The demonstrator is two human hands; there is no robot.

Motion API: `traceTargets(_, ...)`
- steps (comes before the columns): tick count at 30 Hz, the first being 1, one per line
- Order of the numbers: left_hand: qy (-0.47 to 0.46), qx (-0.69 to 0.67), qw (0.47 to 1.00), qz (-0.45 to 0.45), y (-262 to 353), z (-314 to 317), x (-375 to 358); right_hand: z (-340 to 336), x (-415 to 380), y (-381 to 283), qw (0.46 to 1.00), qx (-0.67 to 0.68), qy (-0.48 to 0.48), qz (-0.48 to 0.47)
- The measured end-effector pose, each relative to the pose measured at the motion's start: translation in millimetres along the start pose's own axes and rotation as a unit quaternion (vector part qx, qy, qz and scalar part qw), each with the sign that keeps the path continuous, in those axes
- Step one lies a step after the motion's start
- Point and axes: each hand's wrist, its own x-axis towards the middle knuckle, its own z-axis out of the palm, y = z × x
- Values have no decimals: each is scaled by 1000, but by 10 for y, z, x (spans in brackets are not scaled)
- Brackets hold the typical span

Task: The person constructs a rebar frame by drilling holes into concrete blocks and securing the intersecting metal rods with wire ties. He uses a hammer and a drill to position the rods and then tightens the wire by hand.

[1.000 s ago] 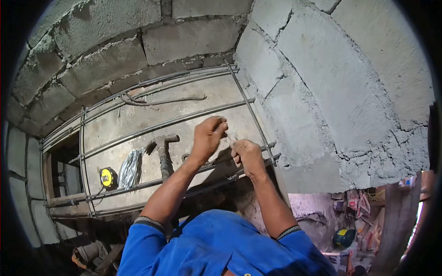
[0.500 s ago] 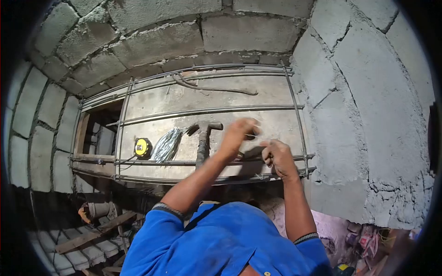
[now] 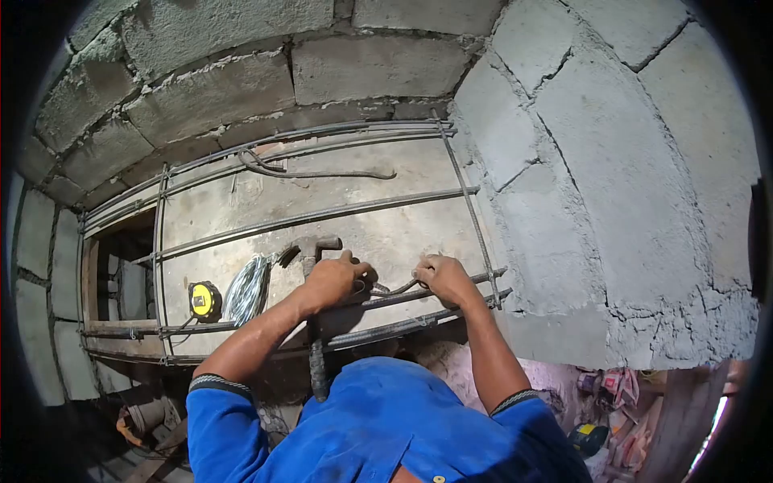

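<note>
My left hand is closed, its curled fingers at one end of a short, dark bent metal rod. My right hand pinches the other end. Both are just above the near reinforcing bars. Right beside my left hand lies a hammer; its wrapped handle extends toward me, partly under my forearm. Further left are a bundle of silvery tie wire and a yellow and black tape measure.
Steel bars form a grid over the flat panel, with a bent bar near its far side. A wood-framed opening is at the left. Concrete block walls enclose the back and sides. Various items lie below right.
Both hands have come lower and the bent rod now shows between them; before, a thin wire showed near the left fingers. The view has shifted, moving the scene leftward.
</note>
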Motion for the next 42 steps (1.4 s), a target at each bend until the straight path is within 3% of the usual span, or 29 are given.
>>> traceTargets(6,-49,-2,999,10,-132,-50,197,-9,-142,-1,992,102,-35,65)
traceTargets(9,-116,-41,992,-39,-109,-127,245,-54,-250,-80,977,161,-76,117)
traceTargets(12,-60,-347,935,-43,-122,-151,291,41,-295,-90,954,242,-97,147)
traceTargets(13,-59,-344,936,-43,-68,-177,303,109,-295,-59,937,303,-84,151)
traceTargets(15,-32,-515,854,-65,98,-246,298,225,-314,-67,935,308,-83,157)
traceTargets(18,4,-547,835,-57,371,-270,303,268,-404,-90,819,566,-13,94)
traceTargets(19,29,-550,834,-31,452,-230,314,273,-384,-75,818,567,-13,94)
traceTargets(20,13,-571,821,0,514,-123,367,273,-345,-103,812,579,64,35)
traceTargets(21,8,-502,865,-16,588,-104,388,221,-319,-230,797,586,140,-24)
traceTargets(22,12,-424,906,-19,673,-107,407,147,-349,-356,726,666,170,7)
traceTargets(23,16,-342,939,-22,754,-148,415,111,-337,-333,726,667,170,8)
traceTargets(26,67,-303,950,-32,501,117,665,-79,-386,-178,806,519,284,7)
traceTargets(27,42,-340,937,-68,487,-35,728,-183,-438,-110,806,519,285,8)
traceTargets(29,43,-405,907,-110,492,-308,803,-360,-583,26,852,448,270,31)
traceTargets(31,86,-478,867,-111,404,-314,1081,-434,-710,120,859,435,265,48)
traceTargets(33,128,-414,898,-70,368,-384,1442,-463,-846,181,905,344,231,97)
traceTargets(34,193,-338,920,-40,380,-387,1660,-376,-845,358,915,322,229,84)
traceTargets(36,239,-247,939,-12,468,-501,2031,-402,-991,332,933,285,202,89)
traceTargets(40,274,-193,941,-44,671,-592,2770,-213,-1156,628,964,176,197,21)
traceTargets(42,287,-183,938,-62,657,-442,3109,-284,-1261,513,962,212,152,76)
